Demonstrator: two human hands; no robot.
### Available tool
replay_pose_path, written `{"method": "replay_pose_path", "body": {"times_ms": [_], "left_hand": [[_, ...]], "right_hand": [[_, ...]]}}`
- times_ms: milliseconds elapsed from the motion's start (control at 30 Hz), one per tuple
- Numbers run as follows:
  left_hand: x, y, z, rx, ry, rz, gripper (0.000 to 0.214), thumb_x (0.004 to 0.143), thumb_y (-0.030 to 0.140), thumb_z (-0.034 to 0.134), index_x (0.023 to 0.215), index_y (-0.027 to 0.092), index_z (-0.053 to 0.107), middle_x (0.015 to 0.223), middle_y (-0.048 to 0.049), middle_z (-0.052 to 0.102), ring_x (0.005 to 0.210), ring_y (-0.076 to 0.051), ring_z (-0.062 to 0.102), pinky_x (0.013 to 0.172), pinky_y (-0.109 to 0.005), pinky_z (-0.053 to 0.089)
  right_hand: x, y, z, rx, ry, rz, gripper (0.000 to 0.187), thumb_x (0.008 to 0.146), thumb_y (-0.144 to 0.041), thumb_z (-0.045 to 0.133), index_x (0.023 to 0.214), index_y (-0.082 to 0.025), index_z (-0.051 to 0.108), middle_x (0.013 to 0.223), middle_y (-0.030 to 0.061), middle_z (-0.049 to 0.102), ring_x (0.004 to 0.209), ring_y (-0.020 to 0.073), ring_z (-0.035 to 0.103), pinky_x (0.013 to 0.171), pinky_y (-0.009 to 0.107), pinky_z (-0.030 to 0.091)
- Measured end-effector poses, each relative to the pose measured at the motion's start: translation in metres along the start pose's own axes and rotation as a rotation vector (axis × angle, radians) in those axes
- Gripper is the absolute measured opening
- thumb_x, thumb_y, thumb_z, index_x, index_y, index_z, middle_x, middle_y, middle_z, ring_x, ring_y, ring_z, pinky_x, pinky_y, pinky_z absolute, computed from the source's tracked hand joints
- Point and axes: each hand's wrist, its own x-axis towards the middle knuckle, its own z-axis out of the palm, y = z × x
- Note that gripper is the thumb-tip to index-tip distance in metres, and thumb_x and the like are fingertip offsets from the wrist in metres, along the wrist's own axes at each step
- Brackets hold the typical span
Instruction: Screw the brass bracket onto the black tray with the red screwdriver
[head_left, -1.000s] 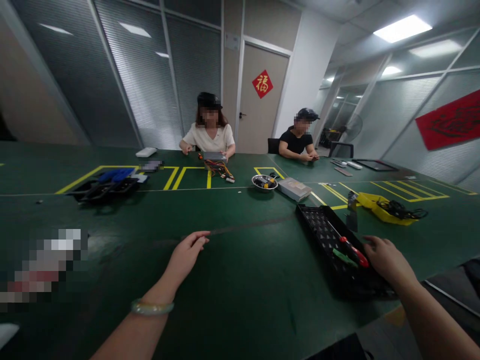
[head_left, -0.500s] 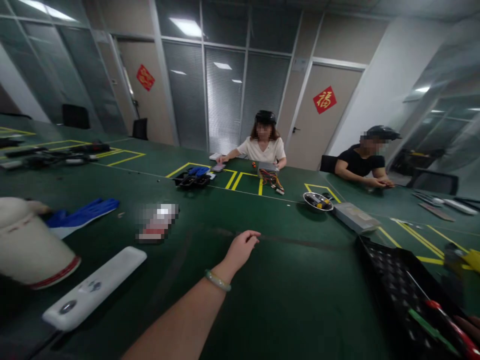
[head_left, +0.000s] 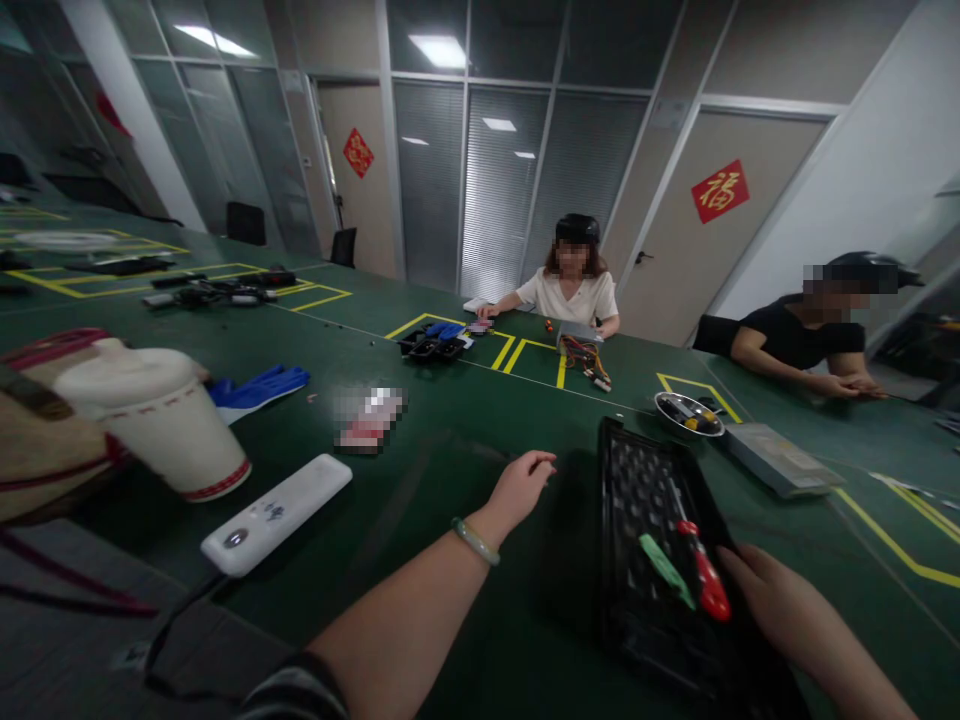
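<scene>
My left hand (head_left: 525,484), with a pale bracelet on its wrist, is held over the middle of the green table, its fingers loosely bent, slightly apart and holding nothing. To its right is a black tray (head_left: 604,530) with a bumpy floor. My right hand (head_left: 750,580) grips the tray's right side, its fingertips partly hidden by the wall. Inside the tray lie a screwdriver (head_left: 705,575) with a red handle and a green strip-shaped piece (head_left: 666,570).
A white power strip (head_left: 281,515), a lidded cup (head_left: 176,425), a blue glove (head_left: 266,388) and a blurred-out flat object (head_left: 371,420) lie to the left. Beyond the tray are a metal bowl (head_left: 688,415) and a grey box (head_left: 784,460). Two people sit across the table.
The tray has moved left and inward with my right hand on its side, now much nearer my left hand. My view has turned left. My left hand keeps its loosely bent pose.
</scene>
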Motion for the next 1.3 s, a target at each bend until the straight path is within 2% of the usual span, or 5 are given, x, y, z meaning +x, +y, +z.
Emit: {"method": "replay_pose_path", "body": {"times_ms": [100,233,933,1100,1300], "left_hand": [[0.003,-0.001,0.001,0.029,0.049,0.047,0.037,0.095,0.034,0.047,0.124,0.019,0.065,0.125,-0.0073,0.067,0.112,-0.019,0.063,0.099,-0.031,0.047],[0.007,-0.003,-0.002,0.097,0.103,0.061,0.041,0.097,0.035,0.042,0.131,0.021,0.062,0.136,-0.0041,0.06,0.128,-0.019,0.053,0.112,-0.033,0.037],[0.014,-0.019,-0.001,0.405,0.05,0.023,0.052,0.091,0.037,0.053,0.141,0.023,0.05,0.143,-0.008,0.054,0.135,-0.026,0.044,0.114,-0.044,0.027],[0.017,-0.024,0.001,0.403,0.061,0.036,0.05,0.091,0.035,0.053,0.139,0.023,0.051,0.141,-0.0074,0.056,0.132,-0.026,0.047,0.112,-0.044,0.031],[0.02,-0.029,0.004,0.402,0.083,0.036,0.048,0.09,0.033,0.054,0.138,0.024,0.052,0.138,-0.0067,0.058,0.128,-0.025,0.052,0.112,-0.044,0.031]], "right_hand": [[0.001,-0.08,0.011,0.014,-0.131,-0.033,0.041,0.094,-0.04,0.029,0.096,-0.024,0.067,0.102,0.0125,0.073,0.093,0.027,0.07,0.077,0.035,0.051],[0.014,-0.123,0.028,0.002,-0.118,-0.038,0.038,0.098,-0.04,0.031,0.093,-0.021,0.064,0.098,0.0128,0.072,0.094,0.0266,0.069,0.074,0.032,0.047],[0.009,-0.121,0.041,0.014,0.099,-0.026,0.038,0.101,-0.044,0.035,0.119,-0.017,0.055,0.101,0.0122,0.067,0.091,0.0271,0.065,0.074,0.034,0.044],[-0.01,-0.136,0.032,-0.036,0.362,-0.358,0.038,0.099,-0.039,0.043,0.13,-0.022,0.057,0.116,0.0128,0.058,0.107,0.0298,0.054,0.093,0.044,0.041],[-0.013,-0.151,0.045,-0.151,0.238,-0.537,0.03,0.089,-0.05,0.061,0.103,-0.026,0.073,0.113,0.0094,0.06,0.108,0.0319,0.05,0.088,0.047,0.041]]}}
